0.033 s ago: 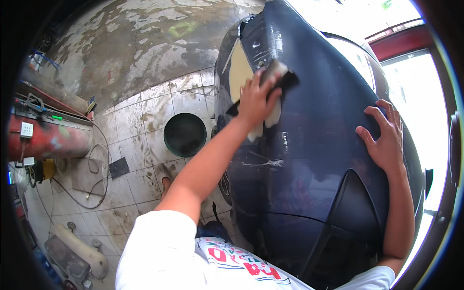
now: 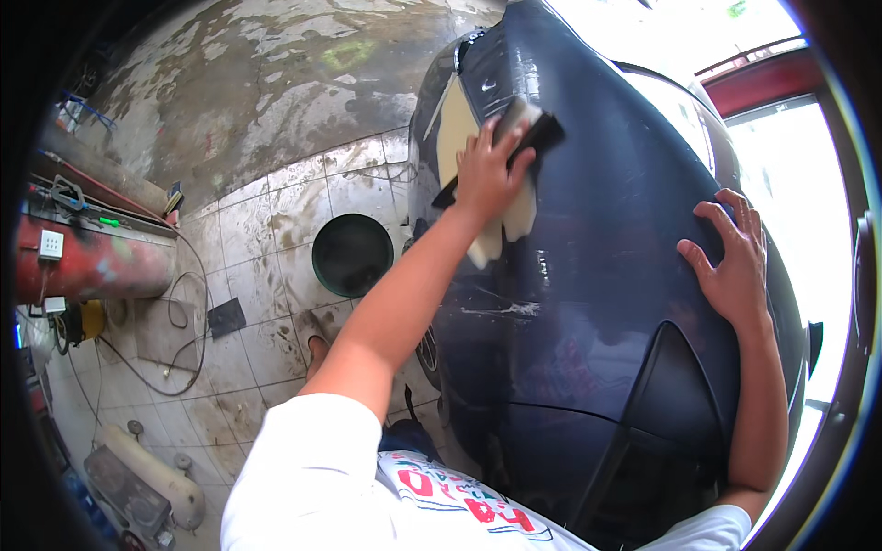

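My left hand (image 2: 490, 179) grips a block with dark sandpaper (image 2: 544, 135) wrapped round it, its pale end blurred by motion. The sandpaper lies against a beige filler patch (image 2: 455, 124) on the dark blue car body (image 2: 606, 266). Ragged lower edges of the filler show below my wrist. Over on the right, my right hand (image 2: 737, 257) rests on the car's upper surface with its fingers spread and nothing in them. Nearer to me, a pale scratch (image 2: 519, 309) marks the paintwork.
A dark round tub (image 2: 353, 255) stands on the stained tile floor left of the car. Near it lies a dark square sheet (image 2: 226, 317). A cable (image 2: 200, 354) loops beside a red cylinder (image 2: 101, 262). At lower left sits a beige tank-shaped machine (image 2: 152, 473).
My left hand and the sanding block have shifted slightly away from me along the panel, uncovering more of the filler's lower edge. My right hand has stayed in place.
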`<state>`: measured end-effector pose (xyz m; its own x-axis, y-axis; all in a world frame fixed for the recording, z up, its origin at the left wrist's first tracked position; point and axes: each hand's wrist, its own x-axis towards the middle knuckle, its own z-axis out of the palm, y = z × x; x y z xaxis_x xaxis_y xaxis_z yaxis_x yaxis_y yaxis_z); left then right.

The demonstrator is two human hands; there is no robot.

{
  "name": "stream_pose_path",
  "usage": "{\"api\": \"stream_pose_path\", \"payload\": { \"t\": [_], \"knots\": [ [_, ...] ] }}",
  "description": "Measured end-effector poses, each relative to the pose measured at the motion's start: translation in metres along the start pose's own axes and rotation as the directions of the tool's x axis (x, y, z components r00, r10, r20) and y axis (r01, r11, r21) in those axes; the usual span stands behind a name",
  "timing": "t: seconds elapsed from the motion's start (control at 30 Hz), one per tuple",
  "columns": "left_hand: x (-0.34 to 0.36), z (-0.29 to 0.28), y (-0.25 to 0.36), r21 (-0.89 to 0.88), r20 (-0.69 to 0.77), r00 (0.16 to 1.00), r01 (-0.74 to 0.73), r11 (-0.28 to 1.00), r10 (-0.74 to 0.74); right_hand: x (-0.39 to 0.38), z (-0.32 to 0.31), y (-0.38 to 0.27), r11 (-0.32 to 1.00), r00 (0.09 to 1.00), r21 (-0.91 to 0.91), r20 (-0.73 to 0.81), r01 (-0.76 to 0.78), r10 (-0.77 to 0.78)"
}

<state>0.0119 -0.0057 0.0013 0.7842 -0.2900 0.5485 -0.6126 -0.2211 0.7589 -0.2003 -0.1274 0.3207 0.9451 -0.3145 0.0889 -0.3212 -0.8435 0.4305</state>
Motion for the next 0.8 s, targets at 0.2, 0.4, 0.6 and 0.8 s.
{"api": "stream_pose_path", "payload": {
  "t": [0.2, 0.4, 0.6, 0.8],
  "knots": [
    [-0.118, -0.021, 0.046, -0.043, 0.058, 0.998, 0.030, 0.999, -0.028, -0.003, -0.002, 0.001, 0.998, 1.000, -0.066, -0.004, 0.015, -0.015],
    [0.001, 0.018, -0.025, 0.017, -0.067, 0.998, 0.004, 1.000, -0.003, 0.000, 0.005, -0.001, 1.000, 1.000, -0.030, 0.014, -0.003, 0.003],
    [-0.140, -0.021, 0.024, -0.079, 0.160, 0.987, -0.017, 0.997, 0.029, 0.002, 0.003, -0.003, 0.999, 1.000, -0.051, 0.003, -0.014, 0.014],
    [-0.009, -0.027, 0.010, -0.207, 0.061, 0.998, 0.005, 0.978, 0.008, 0.002, 0.008, -0.003, 0.998, 1.000, -0.053, -0.003, -0.015, 0.015]
  ]
}}
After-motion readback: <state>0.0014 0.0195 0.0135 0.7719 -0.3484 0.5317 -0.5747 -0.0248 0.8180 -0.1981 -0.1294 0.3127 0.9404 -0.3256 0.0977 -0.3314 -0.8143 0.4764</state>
